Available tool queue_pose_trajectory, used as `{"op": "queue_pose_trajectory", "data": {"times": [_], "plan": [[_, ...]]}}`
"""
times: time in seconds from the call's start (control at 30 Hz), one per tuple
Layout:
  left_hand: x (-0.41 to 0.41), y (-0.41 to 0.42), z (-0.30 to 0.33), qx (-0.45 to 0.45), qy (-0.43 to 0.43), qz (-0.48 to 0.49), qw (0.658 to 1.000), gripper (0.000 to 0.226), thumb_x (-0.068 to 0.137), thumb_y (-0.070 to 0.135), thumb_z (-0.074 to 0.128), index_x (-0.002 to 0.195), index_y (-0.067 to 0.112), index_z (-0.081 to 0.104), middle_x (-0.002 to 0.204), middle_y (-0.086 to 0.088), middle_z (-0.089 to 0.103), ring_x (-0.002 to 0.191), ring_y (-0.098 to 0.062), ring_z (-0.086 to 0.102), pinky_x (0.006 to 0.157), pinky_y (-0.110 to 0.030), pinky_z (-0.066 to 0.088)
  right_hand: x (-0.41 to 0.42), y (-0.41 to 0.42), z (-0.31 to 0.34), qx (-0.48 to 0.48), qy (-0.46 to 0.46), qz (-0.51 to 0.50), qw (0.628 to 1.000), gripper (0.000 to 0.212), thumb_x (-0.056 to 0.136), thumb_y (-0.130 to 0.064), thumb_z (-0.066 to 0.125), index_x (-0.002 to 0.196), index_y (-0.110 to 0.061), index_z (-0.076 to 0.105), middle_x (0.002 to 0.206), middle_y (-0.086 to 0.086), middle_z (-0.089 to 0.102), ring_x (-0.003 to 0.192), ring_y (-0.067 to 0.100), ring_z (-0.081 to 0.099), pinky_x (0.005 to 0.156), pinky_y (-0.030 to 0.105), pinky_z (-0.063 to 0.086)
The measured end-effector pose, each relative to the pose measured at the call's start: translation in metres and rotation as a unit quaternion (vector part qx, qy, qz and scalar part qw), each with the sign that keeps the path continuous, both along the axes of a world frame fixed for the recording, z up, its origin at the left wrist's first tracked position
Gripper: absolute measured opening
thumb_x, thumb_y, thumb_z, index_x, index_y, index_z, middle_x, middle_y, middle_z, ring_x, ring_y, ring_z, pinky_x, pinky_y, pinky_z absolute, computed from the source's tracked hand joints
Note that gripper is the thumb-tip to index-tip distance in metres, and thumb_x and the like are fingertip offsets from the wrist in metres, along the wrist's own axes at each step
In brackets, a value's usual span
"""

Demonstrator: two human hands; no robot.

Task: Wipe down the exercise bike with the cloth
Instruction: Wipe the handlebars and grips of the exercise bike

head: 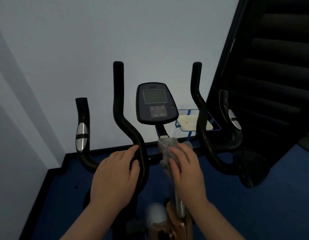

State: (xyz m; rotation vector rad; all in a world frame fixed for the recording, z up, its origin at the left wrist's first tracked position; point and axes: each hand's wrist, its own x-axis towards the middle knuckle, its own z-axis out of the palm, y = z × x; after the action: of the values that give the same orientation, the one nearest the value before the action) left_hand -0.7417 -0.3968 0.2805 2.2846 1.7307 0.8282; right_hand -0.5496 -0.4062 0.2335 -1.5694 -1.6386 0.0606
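The exercise bike stands in front of me, its black curved handlebars (pixel 124 122) rising left and right of a dark console (pixel 155 103) with a grey screen. My left hand (pixel 115 172) grips the lower bend of the left inner handlebar, fingers curled round it. My right hand (pixel 185 168) presses a grey cloth (pixel 165 144) against the top of the bike's centre post, just under the console stem; its fingers lie over the cloth. The silver post (pixel 178 203) runs down below that hand.
A pale wall is behind the bike, with dark stairs (pixel 271 66) at the right. A blue wire rack with a white tray (pixel 188 122) sits behind the right handlebar. Blue floor (pixel 63 196) with black skirting lies below. A grey knob (pixel 155 213) sits low on the frame.
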Motion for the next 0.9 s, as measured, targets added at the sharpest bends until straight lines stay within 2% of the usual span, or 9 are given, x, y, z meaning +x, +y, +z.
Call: {"op": "queue_pose_trajectory", "data": {"times": [0.17, 0.23, 0.3, 0.37, 0.53, 0.63, 0.73, 0.83, 0.9], "plan": [[0.001, -0.001, 0.001, 0.002, 0.000, 0.003, 1.000, 0.043, 0.097, 0.030, 0.042, 0.139, 0.026, 0.050, 0.117, 0.009, 0.063, 0.107, -0.010, 0.054, 0.085, -0.026, 0.039, 0.005, 0.042, 0.033, -0.102, 0.052, 0.029, 0.993, 0.018, 0.100, -0.026, 0.050, 0.105, -0.021, 0.066, 0.105, -0.007, 0.057, 0.104, 0.011, 0.053, 0.078, 0.018, 0.033], [0.000, -0.001, 0.003, 0.007, 0.001, 0.004, 1.000, 0.043, 0.096, 0.030, 0.043, 0.138, 0.026, 0.052, 0.114, 0.009, 0.064, 0.104, -0.009, 0.056, 0.081, -0.023, 0.038, 0.002, 0.032, 0.028, -0.064, -0.023, 0.014, 0.998, 0.016, 0.096, -0.025, 0.056, 0.106, -0.020, 0.068, 0.112, -0.006, 0.059, 0.110, 0.012, 0.052, 0.088, 0.018, 0.034], [0.001, -0.002, 0.003, 0.010, 0.000, 0.003, 1.000, 0.043, 0.096, 0.030, 0.043, 0.138, 0.027, 0.052, 0.113, 0.010, 0.064, 0.103, -0.008, 0.055, 0.080, -0.022, 0.035, 0.000, 0.018, 0.021, -0.029, -0.118, 0.024, 0.992, 0.021, 0.092, -0.026, 0.062, 0.111, -0.021, 0.070, 0.123, -0.003, 0.059, 0.117, 0.015, 0.051, 0.102, 0.027, 0.035], [0.001, -0.001, 0.003, 0.013, -0.004, 0.002, 1.000, 0.042, 0.096, 0.029, 0.044, 0.137, 0.027, 0.052, 0.113, 0.010, 0.064, 0.102, -0.008, 0.055, 0.079, -0.022, 0.035, 0.007, 0.022, 0.024, -0.040, -0.151, 0.057, 0.986, 0.023, 0.092, -0.029, 0.061, 0.113, -0.023, 0.070, 0.127, -0.003, 0.059, 0.119, 0.015, 0.051, 0.106, 0.029, 0.031], [0.002, -0.001, 0.002, 0.013, -0.007, 0.004, 1.000, 0.041, 0.096, 0.030, 0.043, 0.135, 0.025, 0.054, 0.110, 0.006, 0.065, 0.099, -0.011, 0.057, 0.079, -0.027, 0.040, -0.001, 0.044, 0.041, -0.091, -0.185, 0.070, 0.976, 0.027, 0.098, -0.037, 0.050, 0.110, -0.025, 0.070, 0.120, -0.008, 0.061, 0.110, 0.012, 0.051, 0.092, 0.025, 0.028], [0.001, -0.002, 0.002, 0.013, -0.009, 0.007, 1.000, 0.043, 0.096, 0.031, 0.041, 0.137, 0.026, 0.052, 0.115, 0.008, 0.064, 0.104, -0.010, 0.055, 0.084, -0.026, 0.040, -0.006, 0.026, 0.032, -0.045, -0.173, 0.083, 0.980, 0.020, 0.092, -0.029, 0.060, 0.108, -0.024, 0.071, 0.114, -0.007, 0.064, 0.110, 0.012, 0.053, 0.103, 0.026, 0.028], [0.002, -0.002, 0.003, 0.016, -0.002, 0.003, 1.000, 0.044, 0.096, 0.032, 0.040, 0.140, 0.028, 0.049, 0.118, 0.011, 0.062, 0.107, -0.007, 0.053, 0.086, -0.024, 0.038, 0.014, 0.016, 0.030, -0.048, -0.162, 0.113, 0.979, 0.026, 0.091, -0.029, 0.063, 0.116, -0.028, 0.069, 0.122, -0.010, 0.060, 0.117, 0.007, 0.048, 0.107, 0.027, 0.029], [0.002, -0.001, 0.002, 0.015, -0.002, 0.005, 1.000, 0.044, 0.096, 0.032, 0.039, 0.139, 0.027, 0.050, 0.115, 0.010, 0.063, 0.104, -0.008, 0.054, 0.083, -0.023, 0.037, 0.006, 0.039, 0.042, -0.102, -0.131, 0.076, 0.983, 0.024, 0.096, -0.036, 0.053, 0.109, -0.026, 0.071, 0.115, -0.009, 0.061, 0.111, 0.010, 0.049, 0.095, 0.026, 0.034], [0.001, -0.001, 0.002, 0.015, -0.002, 0.007, 1.000, 0.043, 0.096, 0.031, 0.040, 0.138, 0.027, 0.050, 0.113, 0.010, 0.063, 0.102, -0.007, 0.055, 0.081, -0.022, 0.037, -0.013, 0.052, 0.045, -0.105, -0.190, 0.050, 0.975, 0.028, 0.099, -0.036, 0.045, 0.110, -0.026, 0.069, 0.111, -0.007, 0.062, 0.107, 0.013, 0.051, 0.089, 0.030, 0.036]]}}
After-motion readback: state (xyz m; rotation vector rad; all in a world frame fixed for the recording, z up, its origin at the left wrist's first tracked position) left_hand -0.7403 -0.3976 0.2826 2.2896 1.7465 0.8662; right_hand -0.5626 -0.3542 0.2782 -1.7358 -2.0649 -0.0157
